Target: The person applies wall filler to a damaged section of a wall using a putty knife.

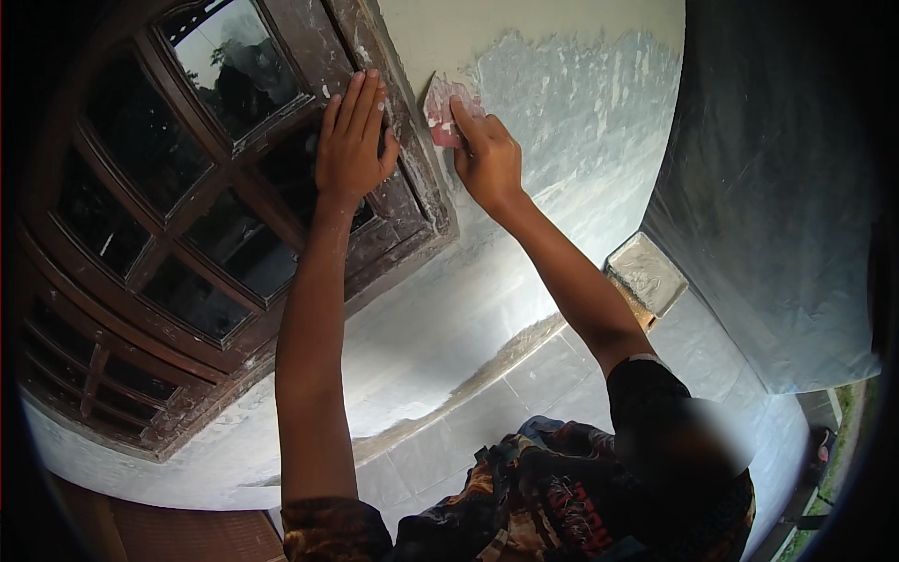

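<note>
My left hand (358,140) lies flat with fingers stretched on the brown, paint-spattered wooden window frame (208,155), near its right edge. My right hand (487,150) grips a thin, pink, putty-smeared scraper (440,122) against the pale wall just beside the frame, index finger pressed along it. The wall (534,42) is cream at the top, with a patchy grey-white coat (585,112) to the right of the scraper and lower down. The glass panes (145,131) sit in a grid within the dark frame.
A square container of grey paste (646,276) stands below to the right, on what looks like a wooden block. Grey tiled floor (534,384) runs along the wall's base. A large translucent sheet (777,234) hangs at the right, with a grassy strip beyond its lower edge.
</note>
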`<control>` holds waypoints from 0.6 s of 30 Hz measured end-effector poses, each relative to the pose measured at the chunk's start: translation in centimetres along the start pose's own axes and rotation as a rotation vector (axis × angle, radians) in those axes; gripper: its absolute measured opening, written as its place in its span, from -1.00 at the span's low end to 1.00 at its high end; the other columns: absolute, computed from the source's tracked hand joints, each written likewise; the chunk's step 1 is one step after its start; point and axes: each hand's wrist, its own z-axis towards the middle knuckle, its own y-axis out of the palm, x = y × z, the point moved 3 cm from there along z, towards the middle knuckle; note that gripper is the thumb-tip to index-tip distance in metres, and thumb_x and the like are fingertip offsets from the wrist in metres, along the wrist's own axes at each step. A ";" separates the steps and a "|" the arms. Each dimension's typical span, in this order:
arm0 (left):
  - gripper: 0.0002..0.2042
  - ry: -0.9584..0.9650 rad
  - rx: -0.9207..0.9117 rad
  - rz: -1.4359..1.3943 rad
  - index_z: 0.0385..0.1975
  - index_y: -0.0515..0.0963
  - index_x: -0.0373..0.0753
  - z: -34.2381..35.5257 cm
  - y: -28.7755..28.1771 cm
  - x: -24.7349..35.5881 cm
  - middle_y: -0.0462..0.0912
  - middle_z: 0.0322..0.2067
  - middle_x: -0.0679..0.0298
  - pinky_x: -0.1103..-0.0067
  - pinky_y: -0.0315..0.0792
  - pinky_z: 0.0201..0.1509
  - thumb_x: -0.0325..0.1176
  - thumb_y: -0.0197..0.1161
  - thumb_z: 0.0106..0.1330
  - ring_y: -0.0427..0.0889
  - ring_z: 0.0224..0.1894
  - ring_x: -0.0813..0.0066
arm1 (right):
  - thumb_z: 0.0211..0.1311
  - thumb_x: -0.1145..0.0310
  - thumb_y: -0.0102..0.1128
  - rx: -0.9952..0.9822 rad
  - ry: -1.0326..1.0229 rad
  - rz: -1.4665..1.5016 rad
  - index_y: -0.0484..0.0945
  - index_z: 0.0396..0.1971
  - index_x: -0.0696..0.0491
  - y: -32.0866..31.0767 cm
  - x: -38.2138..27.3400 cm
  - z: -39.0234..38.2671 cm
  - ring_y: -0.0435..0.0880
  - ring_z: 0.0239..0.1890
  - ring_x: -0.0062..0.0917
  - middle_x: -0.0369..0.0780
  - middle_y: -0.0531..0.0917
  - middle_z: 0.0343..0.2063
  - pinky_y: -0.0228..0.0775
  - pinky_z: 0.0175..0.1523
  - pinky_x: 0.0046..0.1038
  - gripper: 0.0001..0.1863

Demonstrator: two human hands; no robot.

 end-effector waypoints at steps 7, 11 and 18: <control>-0.41 -0.001 -0.018 0.017 0.34 0.35 -0.30 -1.0 0.0 -0.8 0.28 0.43 0.17 0.23 0.09 0.50 -0.33 0.14 0.27 0.18 0.50 0.29 | -0.10 0.61 0.27 -0.155 -0.047 0.177 0.39 0.31 0.10 1.5 -2.8 -8.8 0.61 -0.27 -0.23 -0.19 0.57 -0.42 0.55 -0.28 -0.24 -0.20; -0.41 -0.012 -0.030 0.018 0.34 0.35 -0.30 -0.4 -0.2 -0.2 0.28 0.43 0.17 0.22 0.10 0.50 -0.33 0.14 0.27 0.18 0.50 0.29 | -0.12 0.64 0.26 -0.036 0.046 0.095 0.40 0.31 0.07 -0.9 -1.2 -1.4 0.58 -0.31 -0.24 -0.19 0.58 -0.43 0.51 -0.26 -0.26 -0.19; -0.42 0.002 -0.009 0.010 0.34 0.36 -0.30 -0.7 0.1 -0.5 0.28 0.43 0.17 0.22 0.09 0.50 -0.33 0.14 0.27 0.17 0.50 0.30 | -0.12 0.65 0.27 -0.153 -0.002 0.060 0.39 0.31 0.12 2.6 -1.2 -6.9 0.62 -0.29 -0.18 -0.17 0.60 -0.43 0.60 -0.18 -0.22 -0.19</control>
